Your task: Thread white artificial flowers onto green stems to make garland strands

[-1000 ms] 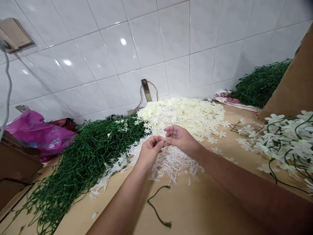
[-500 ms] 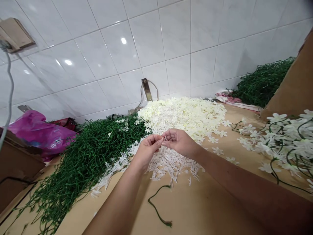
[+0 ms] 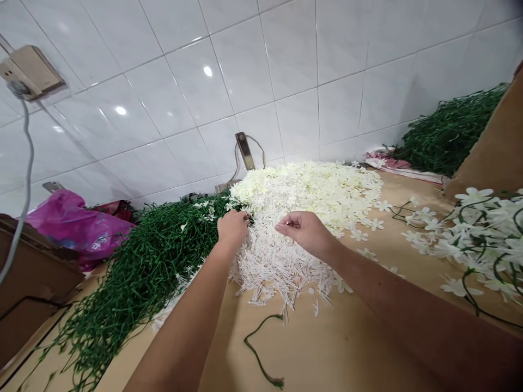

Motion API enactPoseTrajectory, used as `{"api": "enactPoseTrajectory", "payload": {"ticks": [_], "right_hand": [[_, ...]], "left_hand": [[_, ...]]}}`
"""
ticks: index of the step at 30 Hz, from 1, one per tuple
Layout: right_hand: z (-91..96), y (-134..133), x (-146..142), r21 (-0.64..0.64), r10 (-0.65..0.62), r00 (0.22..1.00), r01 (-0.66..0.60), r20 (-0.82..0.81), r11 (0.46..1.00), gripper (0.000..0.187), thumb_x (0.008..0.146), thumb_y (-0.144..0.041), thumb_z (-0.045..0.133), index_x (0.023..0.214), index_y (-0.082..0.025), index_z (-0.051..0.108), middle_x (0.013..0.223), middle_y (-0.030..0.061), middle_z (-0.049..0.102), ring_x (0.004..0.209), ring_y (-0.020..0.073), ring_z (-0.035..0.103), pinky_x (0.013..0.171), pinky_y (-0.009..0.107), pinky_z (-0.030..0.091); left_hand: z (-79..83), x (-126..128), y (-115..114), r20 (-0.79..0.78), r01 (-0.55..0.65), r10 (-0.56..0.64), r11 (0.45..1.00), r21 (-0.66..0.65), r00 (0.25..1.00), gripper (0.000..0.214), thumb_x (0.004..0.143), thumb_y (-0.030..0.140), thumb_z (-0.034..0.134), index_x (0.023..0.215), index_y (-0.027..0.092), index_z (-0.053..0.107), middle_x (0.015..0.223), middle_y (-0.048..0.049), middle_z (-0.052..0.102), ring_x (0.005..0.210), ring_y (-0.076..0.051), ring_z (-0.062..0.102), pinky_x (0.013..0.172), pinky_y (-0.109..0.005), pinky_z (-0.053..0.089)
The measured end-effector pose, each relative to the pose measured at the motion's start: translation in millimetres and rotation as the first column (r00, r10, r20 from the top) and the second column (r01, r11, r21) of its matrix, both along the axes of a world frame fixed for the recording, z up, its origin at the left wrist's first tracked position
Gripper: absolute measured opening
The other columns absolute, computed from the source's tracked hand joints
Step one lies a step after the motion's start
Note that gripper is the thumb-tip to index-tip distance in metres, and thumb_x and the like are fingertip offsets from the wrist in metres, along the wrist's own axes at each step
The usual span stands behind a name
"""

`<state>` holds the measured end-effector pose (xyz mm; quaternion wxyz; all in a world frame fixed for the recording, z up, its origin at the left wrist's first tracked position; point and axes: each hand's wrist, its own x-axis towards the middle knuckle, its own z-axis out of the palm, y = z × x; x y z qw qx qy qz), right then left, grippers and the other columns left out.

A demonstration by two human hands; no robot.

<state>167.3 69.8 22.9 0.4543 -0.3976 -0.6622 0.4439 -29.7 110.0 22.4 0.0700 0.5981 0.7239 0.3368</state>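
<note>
My left hand (image 3: 232, 227) reaches forward with its fingers curled down into the near edge of the heap of cream fabric flowers (image 3: 314, 190), beside the green stems (image 3: 155, 261); what it grips is hidden. My right hand (image 3: 304, 231) hovers palm up over the pile of white plastic stamens (image 3: 278, 267), thumb and forefinger pinched on something small and white that I cannot make out. A single loose green stem (image 3: 259, 354) lies on the tan table (image 3: 327, 348) in front of my arms.
Finished stems with white flowers (image 3: 482, 239) lie at the right beside a cardboard panel (image 3: 494, 147). More green stems (image 3: 445, 130) are piled at the back right. A pink bag (image 3: 73, 226) and a brown box (image 3: 28, 283) stand at the left against the white tiled wall.
My hands were pinched together over the stamens; now the left hand has moved forward and left to the flower heap. The right hand stays in place, still pinched.
</note>
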Motion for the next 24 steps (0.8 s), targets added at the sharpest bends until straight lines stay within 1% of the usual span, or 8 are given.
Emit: {"api": "enactPoseTrajectory", "payload": {"ticks": [5, 8, 13, 14, 15, 17, 21, 24], "right_hand": [[-0.4, 2, -2, -0.061, 0.073, 0.995, -0.077, -0.065, 0.995, 0.015, 0.066, -0.027, 0.057, 0.069, -0.013, 0.059, 0.049, -0.0033, 0.045, 0.043, 0.0052, 0.036, 0.044, 0.022, 0.030], [2.1, -1, -4, -0.071, 0.096, 0.993, -0.100, -0.065, 0.992, 0.012, 0.065, -0.022, 0.057, 0.073, -0.012, 0.059, 0.053, -0.0020, 0.049, 0.045, 0.0056, 0.039, 0.046, 0.022, 0.033], [6.8, -12, -9, 0.018, 0.075, 0.994, -0.073, -0.084, 0.997, 0.009, 0.064, -0.021, 0.058, 0.069, -0.014, 0.059, 0.060, 0.0008, 0.055, 0.054, 0.0075, 0.045, 0.051, 0.023, 0.039], [7.2, -14, -11, 0.042, 0.065, 0.995, -0.062, -0.079, 0.997, 0.008, 0.065, -0.021, 0.058, 0.069, -0.014, 0.059, 0.061, 0.0010, 0.056, 0.055, 0.0080, 0.046, 0.053, 0.024, 0.040], [7.4, -17, -13, 0.063, 0.057, 0.996, -0.053, -0.070, 0.997, 0.008, 0.065, -0.020, 0.058, 0.068, -0.014, 0.059, 0.062, 0.0014, 0.056, 0.057, 0.0085, 0.047, 0.054, 0.024, 0.041], [7.5, -22, -17, 0.099, 0.045, 0.998, -0.041, -0.043, 0.994, 0.006, 0.065, -0.018, 0.057, 0.067, -0.014, 0.059, 0.065, 0.0026, 0.058, 0.061, 0.0098, 0.050, 0.057, 0.025, 0.042], [3.9, -27, -22, 0.143, 0.017, 1.000, -0.019, 0.019, 0.990, 0.004, 0.065, -0.017, 0.056, 0.065, -0.013, 0.058, 0.072, 0.0041, 0.058, 0.064, 0.0111, 0.053, 0.057, 0.024, 0.044], [-3.7, -26, -23, 0.173, -0.003, 0.997, -0.009, 0.072, 0.985, 0.005, 0.066, -0.017, 0.055, 0.066, -0.013, 0.058, 0.072, 0.0041, 0.058, 0.061, 0.0107, 0.052, 0.053, 0.024, 0.043]], "left_hand": [[16.7, -14, -4, 0.232, -0.023, 0.015, 0.999, 0.030, 0.973, 0.006, 0.061, 0.023, 0.060, 0.061, 0.018, 0.058, 0.064, -0.0024, 0.057, 0.074, -0.018, 0.053, 0.068, -0.028, 0.036], [27.6, -14, -20, 0.438, 0.022, -0.031, 0.999, 0.027, 0.898, 0.016, 0.066, 0.030, 0.056, 0.073, 0.016, 0.057, 0.065, -0.0017, 0.058, 0.063, -0.012, 0.054, 0.057, -0.023, 0.038], [18.2, 10, -68, 0.702, 0.188, -0.110, 0.982, -0.035, 0.704, 0.016, 0.065, 0.026, 0.059, 0.075, 0.015, 0.055, 0.061, -0.0010, 0.059, 0.055, -0.008, 0.056, 0.051, -0.019, 0.041], [13.7, 15, -77, 0.830, 0.241, -0.081, 0.968, -0.066, 0.551, 0.015, 0.063, 0.021, 0.061, 0.075, 0.015, 0.055, 0.061, -0.0007, 0.059, 0.054, -0.008, 0.056, 0.049, -0.017, 0.040], [9.4, 20, -84, 0.897, 0.279, -0.047, 0.956, -0.087, 0.439, 0.013, 0.064, 0.018, 0.061, 0.074, 0.015, 0.055, 0.060, -0.0004, 0.059, 0.054, -0.007, 0.056, 0.048, -0.016, 0.040], [3.0, 27, -93, 0.955, 0.328, -0.004, 0.940, -0.098, 0.297, 0.010, 0.066, 0.013, 0.059, 0.074, 0.014, 0.055, 0.060, -0.0012, 0.061, 0.056, -0.007, 0.058, 0.050, -0.015, 0.041], [-0.1, 32, -97, 0.974, 0.369, 0.004, 0.925, -0.090, 0.227, 0.007, 0.070, 0.009, 0.055, 0.076, 0.012, 0.056, 0.061, -0.0033, 0.063, 0.058, -0.009, 0.060, 0.050, -0.015, 0.043], [0.5, 30, -97, 0.979, 0.335, 0.030, 0.937, -0.097, 0.201, 0.007, 0.069, 0.006, 0.055, 0.072, 0.012, 0.055, 0.061, -0.0026, 0.063, 0.059, -0.010, 0.062, 0.048, -0.015, 0.042]]}}
